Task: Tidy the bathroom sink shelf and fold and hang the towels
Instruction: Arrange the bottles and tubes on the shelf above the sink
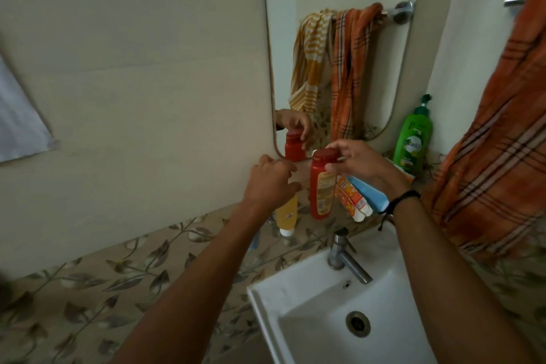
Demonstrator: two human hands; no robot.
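Note:
My right hand [359,161] grips the cap of a tall red bottle [323,186] that stands upright on the shelf under the mirror. My left hand [270,183] is curled over the top of a yellow bottle [286,214] just left of it, touching it; how firm the hold is I cannot tell. Behind my right wrist lie an orange-and-white tube [353,201] and a blue tube [370,193]. A green pump bottle [413,139] stands at the shelf's right end. An orange checked towel [490,168] hangs at the right.
The white sink [298,298] with a steel tap [345,257] sits below the shelf. The mirror [369,68] reflects a towel bar with a yellow striped towel and an orange towel. Floral tiles [118,275] line the lower wall.

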